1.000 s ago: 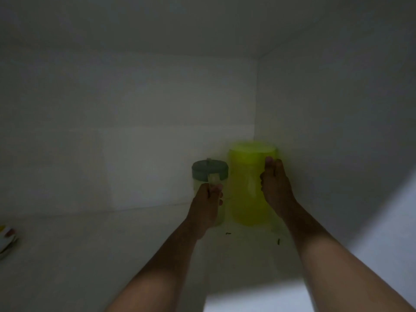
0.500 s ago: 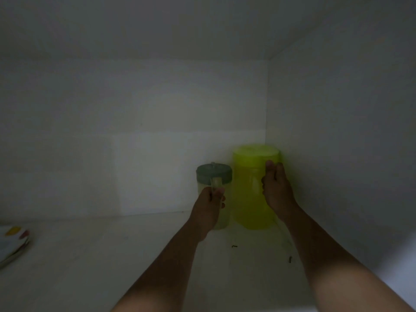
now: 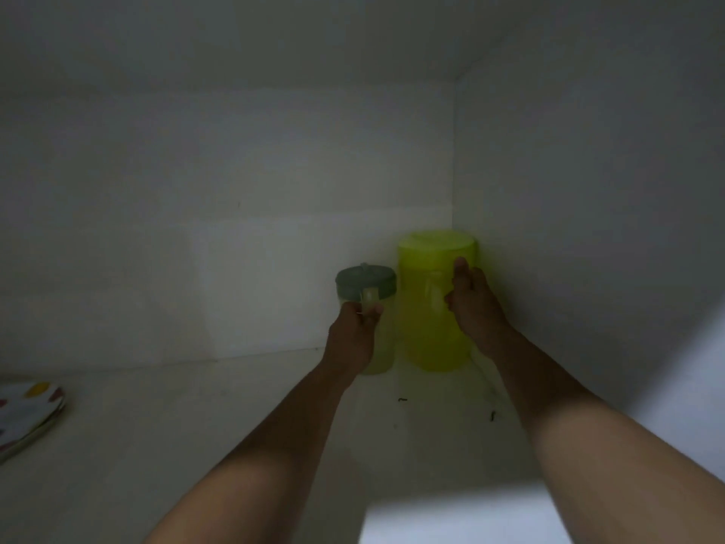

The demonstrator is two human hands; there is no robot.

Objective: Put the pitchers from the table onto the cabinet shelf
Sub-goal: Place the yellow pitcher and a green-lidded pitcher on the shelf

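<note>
1. Two pitchers are seen upright on the cabinet shelf (image 3: 196, 445), in the back right corner, side by side and touching or nearly so.
2. The yellow pitcher (image 3: 431, 308) is set closest to the right wall; the small pitcher (image 3: 376, 347), with a grey lid (image 3: 365, 286), is placed just to its left.
3. The left hand (image 3: 353, 335) is closed around the small pitcher's handle.
4. The right hand (image 3: 476, 312) is wrapped on the right side of the yellow pitcher, fingers curled against its wall.
5. Compared with the frame 0.5 s earlier, both grips are unchanged; both pitchers are recorded in the same corner position, resting on the shelf.
6. Against the frame 1.0 s earlier, the yellow pitcher is no longer blurred.
7. A patterned plate (image 3: 27, 418) is noted at the far left edge of the shelf, well apart from the pitchers.
</note>
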